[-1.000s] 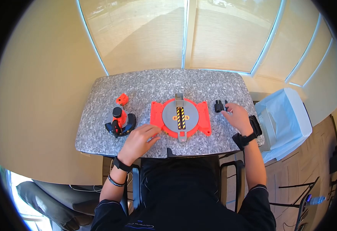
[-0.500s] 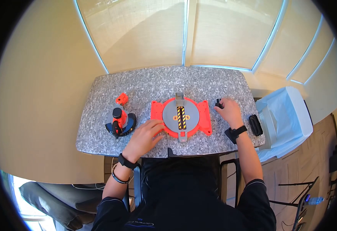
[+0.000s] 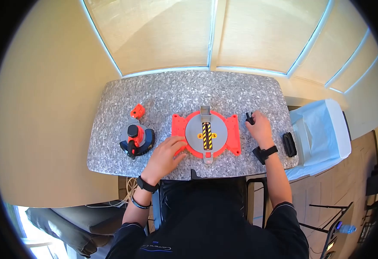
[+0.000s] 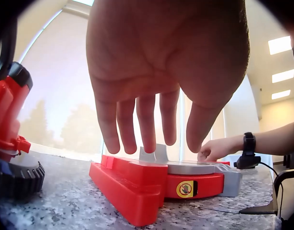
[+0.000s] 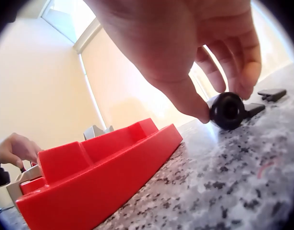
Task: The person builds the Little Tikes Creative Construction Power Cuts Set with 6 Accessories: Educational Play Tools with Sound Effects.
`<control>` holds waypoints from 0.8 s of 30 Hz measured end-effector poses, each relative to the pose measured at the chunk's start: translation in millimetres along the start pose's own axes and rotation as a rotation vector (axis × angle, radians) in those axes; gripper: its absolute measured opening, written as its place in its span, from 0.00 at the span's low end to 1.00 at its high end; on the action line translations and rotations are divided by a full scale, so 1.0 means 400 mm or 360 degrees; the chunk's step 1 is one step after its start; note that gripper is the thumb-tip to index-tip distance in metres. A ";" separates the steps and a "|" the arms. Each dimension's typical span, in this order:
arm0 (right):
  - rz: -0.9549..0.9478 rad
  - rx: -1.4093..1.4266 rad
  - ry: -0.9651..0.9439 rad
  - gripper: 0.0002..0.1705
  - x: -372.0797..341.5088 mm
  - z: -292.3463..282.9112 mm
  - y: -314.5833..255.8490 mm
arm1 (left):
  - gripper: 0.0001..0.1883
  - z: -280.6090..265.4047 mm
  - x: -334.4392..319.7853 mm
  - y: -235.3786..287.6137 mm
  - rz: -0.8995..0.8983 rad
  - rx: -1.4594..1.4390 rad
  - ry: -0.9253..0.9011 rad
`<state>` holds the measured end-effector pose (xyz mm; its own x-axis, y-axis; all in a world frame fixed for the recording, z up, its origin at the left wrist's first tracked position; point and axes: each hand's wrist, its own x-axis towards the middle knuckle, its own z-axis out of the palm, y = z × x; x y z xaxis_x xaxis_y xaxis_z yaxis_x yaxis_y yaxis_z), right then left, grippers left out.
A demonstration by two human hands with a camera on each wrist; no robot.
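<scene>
My right hand (image 3: 261, 130) pinches a black, hollow cylindrical part (image 5: 228, 111) low over the table, its thumb on one side and fingertips on the other. A small flat black piece (image 5: 272, 94) lies just beyond it. Mid-table sits a red toy saw base (image 3: 233, 134) with a grey round turntable (image 3: 193, 134) and a yellow-black striped slot. My left hand (image 3: 163, 156) hovers at the base's left side, fingers extended and apart, holding nothing. To its left stands a red, grey and black toy saw head (image 3: 133, 134).
A small red piece (image 3: 138, 111) lies behind the saw head. An oblong black piece (image 3: 289, 144) rests near the right table edge. A bin with a light blue liner (image 3: 320, 129) stands beyond that edge. The speckled grey table (image 3: 184, 86) reaches back toward the shaded windows.
My right hand has come away from beside the oblong black piece and closed its fingers on the black cylindrical part. The left hand has shifted slightly right, over the base's left edge.
</scene>
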<state>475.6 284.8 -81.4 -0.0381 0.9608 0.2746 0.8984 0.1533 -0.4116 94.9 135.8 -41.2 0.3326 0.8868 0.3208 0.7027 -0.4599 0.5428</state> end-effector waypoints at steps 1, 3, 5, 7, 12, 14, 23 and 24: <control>0.0039 -0.0005 -0.0017 0.21 -0.002 -0.004 -0.004 | 0.17 0.000 -0.001 -0.004 -0.0014 -0.0005 0.0007; 0.0079 -0.0009 -0.0044 0.21 0.001 -0.007 -0.019 | 0.17 -0.008 0.008 -0.022 -0.0036 -0.0010 0.0009; 0.0120 0.0042 -0.0019 0.21 -0.012 -0.022 -0.031 | 0.18 -0.015 0.010 -0.023 -0.0033 0.0022 0.0003; 0.0103 0.0092 0.0044 0.22 -0.023 -0.041 -0.038 | 0.18 -0.018 0.016 -0.024 -0.0031 0.0019 -0.0020; 0.0101 0.0375 0.0111 0.25 -0.088 -0.132 -0.095 | 0.21 0.006 0.023 -0.031 0.0028 0.0021 -0.0053; -0.0070 0.0669 0.0001 0.21 -0.134 -0.163 -0.135 | 0.23 0.018 0.025 -0.035 0.0052 0.0048 -0.0075; 0.0177 0.1250 -0.0599 0.19 -0.320 -0.124 -0.135 | 0.26 0.052 0.034 -0.022 0.0081 0.0099 -0.0178; 0.0140 0.1302 -0.0587 0.21 -0.332 -0.113 -0.143 | 0.26 0.053 0.035 -0.022 0.0084 0.0100 -0.0180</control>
<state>449.2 138.0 -55.2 -0.2488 0.9682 -0.0254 0.3179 0.0568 -0.9464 106.5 153.2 -58.0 0.4364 0.8625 0.2563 0.7190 -0.5055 0.4769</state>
